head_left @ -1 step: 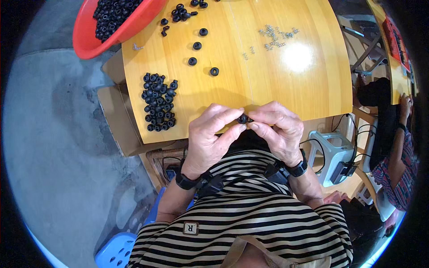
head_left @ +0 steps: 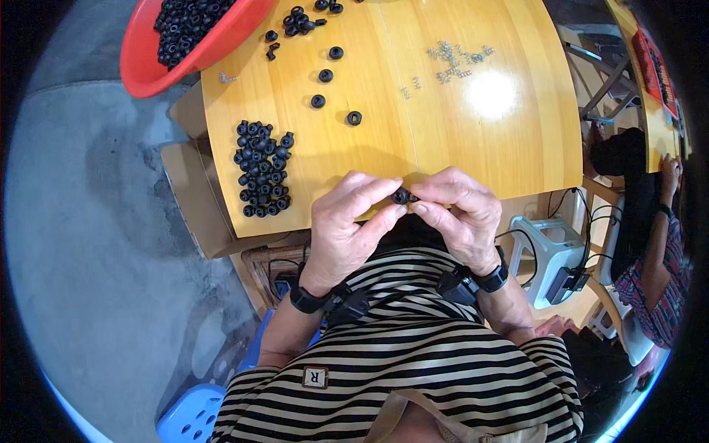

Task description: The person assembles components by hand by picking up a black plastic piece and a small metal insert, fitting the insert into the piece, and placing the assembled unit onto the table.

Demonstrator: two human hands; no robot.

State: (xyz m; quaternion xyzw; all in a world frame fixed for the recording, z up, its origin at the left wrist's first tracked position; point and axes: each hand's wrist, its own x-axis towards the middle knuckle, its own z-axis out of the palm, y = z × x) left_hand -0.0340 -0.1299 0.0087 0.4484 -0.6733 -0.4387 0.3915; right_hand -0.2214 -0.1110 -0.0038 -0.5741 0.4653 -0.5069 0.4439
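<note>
In front of my chest, just off the table's near edge, my left hand (head_left: 346, 229) pinches the round body of a small black cord lock (head_left: 399, 196) between thumb and forefinger. My right hand (head_left: 461, 214) closes thumb and forefinger on the small dark stub at its right end. The fingertips hide part of the piece. To the left on the wooden table (head_left: 473, 148) lies a tight cluster of similar black cord locks (head_left: 262, 170), several with a stub sticking out. Beyond my hands sit loose round black bodies (head_left: 354, 118) with holes.
Small metal springs (head_left: 450, 59) lie scattered at the far right of the table. More black pieces (head_left: 298, 21) are heaped at the far edge, near a red basin (head_left: 144, 59) full of them. A pale stool (head_left: 543, 255) and another person's arm (head_left: 657, 258) are at right.
</note>
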